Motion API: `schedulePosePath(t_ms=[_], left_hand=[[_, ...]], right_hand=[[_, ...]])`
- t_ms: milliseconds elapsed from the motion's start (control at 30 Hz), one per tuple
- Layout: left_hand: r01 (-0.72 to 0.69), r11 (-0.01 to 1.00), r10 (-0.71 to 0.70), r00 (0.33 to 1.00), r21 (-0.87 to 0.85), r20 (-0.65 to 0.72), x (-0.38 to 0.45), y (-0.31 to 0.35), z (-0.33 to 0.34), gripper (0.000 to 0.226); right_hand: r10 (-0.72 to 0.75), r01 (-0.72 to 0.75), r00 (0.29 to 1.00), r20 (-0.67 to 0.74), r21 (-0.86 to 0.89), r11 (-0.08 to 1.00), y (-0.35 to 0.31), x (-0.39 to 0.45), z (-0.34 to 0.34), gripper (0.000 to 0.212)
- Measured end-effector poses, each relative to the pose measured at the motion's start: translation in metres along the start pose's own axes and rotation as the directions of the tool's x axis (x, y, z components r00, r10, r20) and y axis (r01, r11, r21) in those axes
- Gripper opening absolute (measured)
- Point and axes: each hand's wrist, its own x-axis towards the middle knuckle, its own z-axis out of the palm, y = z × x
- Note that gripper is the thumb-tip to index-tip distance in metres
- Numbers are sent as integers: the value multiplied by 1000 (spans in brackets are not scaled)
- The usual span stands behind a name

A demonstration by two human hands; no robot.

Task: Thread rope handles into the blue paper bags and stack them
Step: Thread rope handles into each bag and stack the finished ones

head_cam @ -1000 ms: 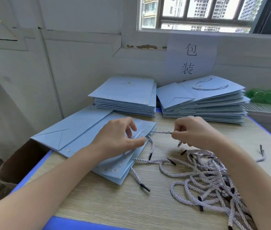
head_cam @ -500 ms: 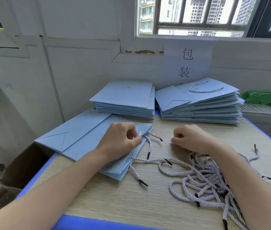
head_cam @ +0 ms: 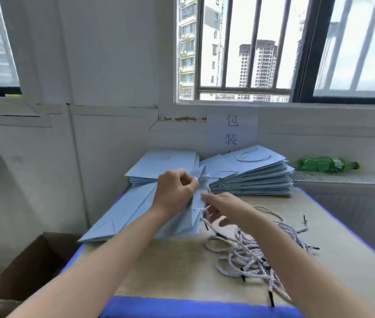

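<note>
On the bench point(head_cam: 181, 271), the blue paper bag point(head_cam: 181, 226) stands lifted at centre: light, creasable, best held by its stiff top edge. Left hand point(head_cam: 175, 191) pinches that edge; right hand point(head_cam: 225, 207), at four o'clock, pinches the limp rope handle point(head_cam: 207, 222).

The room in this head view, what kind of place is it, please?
Probably a small packing workstation, not a home. A white paper sign with two printed characters hangs under the barred window, flat blue paper bags are stacked in piles, and loose twisted rope handles lie heaped on the wooden table.
</note>
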Motion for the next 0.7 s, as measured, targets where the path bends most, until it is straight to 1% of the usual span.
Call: schedulePosePath(t_ms=[33, 67, 100, 133, 167, 200, 233, 267, 300, 367, 433, 500, 567, 633, 700], left_hand=[[24, 996, -27, 999, -81, -27, 6, 13, -3, 31], [46, 985, -53, 998, -167, -40, 12, 25, -8, 29], [67, 964, -82, 996, -258, -44, 18, 33, -13, 27], [98, 926, -122, 992, -364, -44, 24, 39, -19, 24], [136, 864, -176, 984, -484, -36, 30, 43, -27, 22], [175, 778, -235, 972, -603, -22, 36, 44, -35, 20], [200, 697, -292, 956, -689, -18, 42, 41, -44, 20], [210, 652, -341, 939, -728, -34, 48, 35, -52, 20], [216, 651, -380, 923, -728, -66, 54, 26, -61, 21], [243, 723, -424, 895, -647, -139, 62, 6, -74, 23], [264, 761, -457, 866, -593, -201, 68, -6, -85, 24], [252, 714, -507, 829, -653, -235, 74, -9, -95, 25], [215, 645, -548, 799, -733, -248, 81, -11, -106, 27], [207, 641, -565, 779, -740, -272, 88, -15, -117, 26], [240, 674, -585, 751, -699, -306, 93, -20, -125, 27]], right_hand=[[-21, 26, 999, -34, 177, 984, -8, -2, 0, 28], [-49, 72, 996, -79, 330, 941, -17, -3, -2, 25], [-87, 133, 988, -126, 425, 895, -27, -4, -5, 22], [-128, 191, 978, -164, 470, 862, -37, -4, -9, 20], [-166, 240, 967, -191, 484, 842, -45, -5, -14, 17], [-184, 266, 960, -210, 484, 834, -52, -5, -19, 16], [-183, 273, 957, -226, 480, 834, -55, -6, -24, 16], [-173, 273, 955, -241, 480, 834, -58, -7, -28, 19], [-166, 274, 953, -255, 479, 834, -60, -7, -32, 24], [-164, 277, 949, -270, 462, 842, -67, -8, -38, 29], [-189, 294, 944, -271, 429, 854, -76, -8, -43, 26], [-207, 320, 933, -293, 420, 849, -88, -7, -48, 21], [-203, 347, 907, -368, 383, 856, -97, -5, -55, 19], [-212, 375, 868, -449, 313, 873, -102, -1, -63, 17], [-226, 410, 825, -517, 274, 870, -103, 5, -70, 16]])
